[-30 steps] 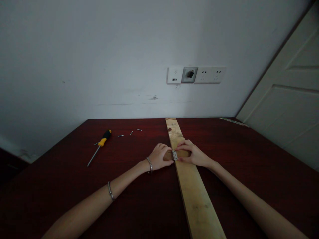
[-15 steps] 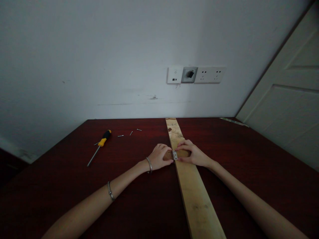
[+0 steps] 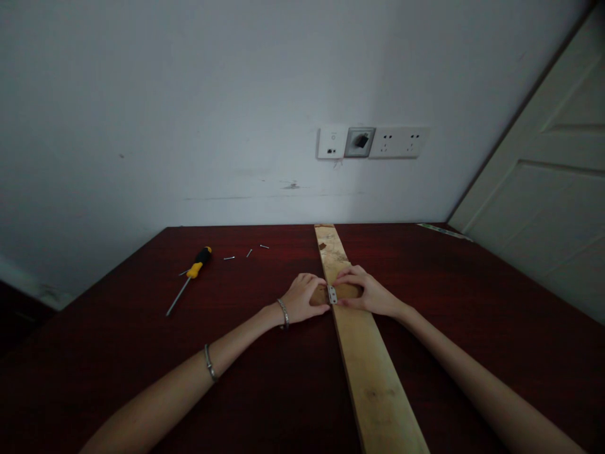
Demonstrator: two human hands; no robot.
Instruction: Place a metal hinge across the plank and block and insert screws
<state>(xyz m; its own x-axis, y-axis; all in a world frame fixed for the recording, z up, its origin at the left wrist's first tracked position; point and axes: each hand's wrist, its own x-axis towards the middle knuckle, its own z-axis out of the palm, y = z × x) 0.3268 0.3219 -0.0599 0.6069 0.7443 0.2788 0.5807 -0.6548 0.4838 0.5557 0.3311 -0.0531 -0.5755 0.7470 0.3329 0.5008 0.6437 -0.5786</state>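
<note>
A small metal hinge with holes lies across the left edge of a long, pale wooden board. My left hand grips the hinge from the left, thumb in front and fingers behind. Between that thumb and the fingers shows a brown patch; what it is I cannot make out. From the right, my right hand closes thumb and fingertips at the hinge's other side, with its fingers resting on the board. Two metal bracelets circle my left wrist and forearm.
A screwdriver with a yellow and black handle lies on the dark red table at left, a screw partly behind it. Several screws lie near it. A flat strip is at the back right. Sockets sit on the wall behind.
Almost nothing differs. Both hands stay on the hinge, which looks shifted or tilted very slightly; the board, screwdriver and screws lie as before.
</note>
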